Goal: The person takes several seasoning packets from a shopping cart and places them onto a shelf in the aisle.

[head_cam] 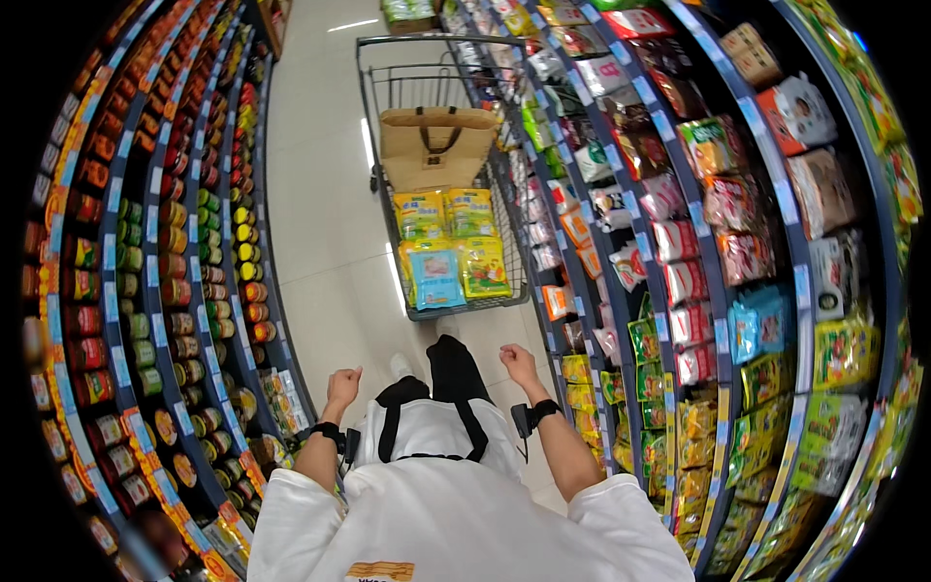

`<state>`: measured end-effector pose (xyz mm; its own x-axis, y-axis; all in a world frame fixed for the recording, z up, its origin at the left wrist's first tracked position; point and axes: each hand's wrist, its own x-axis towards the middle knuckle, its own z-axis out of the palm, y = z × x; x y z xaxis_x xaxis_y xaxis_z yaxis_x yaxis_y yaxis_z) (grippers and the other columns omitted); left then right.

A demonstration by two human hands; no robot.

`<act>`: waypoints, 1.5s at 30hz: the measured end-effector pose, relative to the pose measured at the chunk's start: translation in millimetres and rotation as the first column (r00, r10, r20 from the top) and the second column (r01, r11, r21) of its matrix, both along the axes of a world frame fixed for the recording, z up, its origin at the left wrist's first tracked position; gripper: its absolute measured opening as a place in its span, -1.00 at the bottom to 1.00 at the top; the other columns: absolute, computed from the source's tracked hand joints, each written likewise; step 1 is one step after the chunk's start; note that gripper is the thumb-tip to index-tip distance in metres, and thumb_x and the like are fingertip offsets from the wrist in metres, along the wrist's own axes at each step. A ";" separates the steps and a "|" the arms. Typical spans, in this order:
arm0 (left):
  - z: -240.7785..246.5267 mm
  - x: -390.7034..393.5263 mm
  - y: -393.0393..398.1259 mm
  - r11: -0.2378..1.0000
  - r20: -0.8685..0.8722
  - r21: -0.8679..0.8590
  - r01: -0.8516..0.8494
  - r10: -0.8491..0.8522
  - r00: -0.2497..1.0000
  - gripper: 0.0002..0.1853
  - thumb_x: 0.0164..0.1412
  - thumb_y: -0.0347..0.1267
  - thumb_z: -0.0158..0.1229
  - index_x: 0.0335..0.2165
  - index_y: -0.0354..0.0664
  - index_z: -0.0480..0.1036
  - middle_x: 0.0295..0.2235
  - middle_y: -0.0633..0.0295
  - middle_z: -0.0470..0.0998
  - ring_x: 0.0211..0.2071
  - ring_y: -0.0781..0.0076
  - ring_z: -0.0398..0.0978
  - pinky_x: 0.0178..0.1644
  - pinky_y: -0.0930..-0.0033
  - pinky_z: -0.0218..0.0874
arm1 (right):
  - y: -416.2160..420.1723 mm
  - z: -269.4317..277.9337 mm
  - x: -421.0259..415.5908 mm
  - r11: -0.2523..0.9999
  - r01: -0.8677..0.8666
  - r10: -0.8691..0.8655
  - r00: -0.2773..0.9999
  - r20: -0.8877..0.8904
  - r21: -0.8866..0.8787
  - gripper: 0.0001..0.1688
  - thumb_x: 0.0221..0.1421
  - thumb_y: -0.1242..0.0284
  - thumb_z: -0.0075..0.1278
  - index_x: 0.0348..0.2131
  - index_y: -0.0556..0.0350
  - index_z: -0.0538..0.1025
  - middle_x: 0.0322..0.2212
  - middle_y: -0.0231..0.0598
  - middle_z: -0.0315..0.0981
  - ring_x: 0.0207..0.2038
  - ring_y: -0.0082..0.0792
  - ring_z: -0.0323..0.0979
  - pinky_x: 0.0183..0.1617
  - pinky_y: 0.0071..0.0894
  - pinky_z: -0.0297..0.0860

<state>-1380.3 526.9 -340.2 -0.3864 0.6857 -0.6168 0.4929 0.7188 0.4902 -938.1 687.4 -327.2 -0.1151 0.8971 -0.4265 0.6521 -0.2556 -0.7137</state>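
Note:
My left hand is loosely curled above the floor, near the lower shelf on the left, touching nothing. My right hand, also curled, hangs on the other side of my body, near the right shelf. Neither hand shows anything in it. Ahead stands a dark wire shopping cart. Several yellow packets lie in its near part, with a light blue packet on top of one at the near left. Behind them a brown bag with dark handles leans in the cart.
Shelves of jars line the left side of the aisle. On the right, shelves hold bagged goods, among them light blue packets and yellow packets. Pale floor tiles run between the left shelves and the cart.

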 end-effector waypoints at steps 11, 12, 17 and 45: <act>-13.9 14.2 -91.5 0.881 0.141 -0.062 -0.470 0.474 0.869 -0.77 0.18 -0.34 0.04 -0.48 -0.30 0.44 -0.53 -0.02 0.54 -0.51 0.19 0.53 -0.36 0.09 0.33 | 148.9 -43.6 -94.8 0.957 -0.272 0.273 0.962 0.008 0.099 -0.76 0.13 0.43 0.08 -0.23 0.21 0.61 -0.44 -0.01 0.60 -0.33 -0.08 0.59 -0.24 -0.24 0.47; 2.2 27.8 -90.1 0.919 0.015 -0.060 -0.390 0.392 0.920 -0.77 0.19 -0.33 0.05 -0.48 -0.29 0.44 -0.53 -0.04 0.54 -0.49 0.11 0.53 -0.34 0.06 0.32 | 160.1 -51.0 -102.4 0.945 -0.311 0.310 0.950 0.032 0.103 -0.75 0.13 0.43 0.08 -0.22 0.22 0.60 -0.43 -0.02 0.60 -0.32 -0.07 0.59 -0.23 -0.23 0.47; 43.1 75.2 -86.1 0.884 -0.200 -0.032 -0.466 0.451 0.870 -0.66 0.25 -0.21 0.14 -0.50 -0.27 0.42 -0.56 -0.09 0.49 -0.45 -0.14 0.48 -0.31 -0.01 0.28 | 204.9 -70.4 -136.2 0.890 -0.454 0.451 0.890 0.070 0.042 -0.69 0.11 0.43 0.08 -0.16 0.24 0.58 -0.35 0.02 0.56 -0.21 -0.01 0.54 -0.11 -0.11 0.44; 76.8 147.3 -28.3 0.391 0.197 0.057 -0.919 0.898 0.394 -0.91 0.28 -0.36 0.18 -0.31 -0.11 0.44 -0.41 0.40 0.52 -0.42 0.64 0.37 -0.33 0.46 0.22 | 302.8 -105.7 -216.0 0.605 -0.788 0.793 0.582 0.181 -0.113 -0.57 -0.05 0.30 0.25 -0.15 0.05 0.60 -0.17 0.00 0.54 -0.04 0.03 0.47 0.14 -0.06 0.29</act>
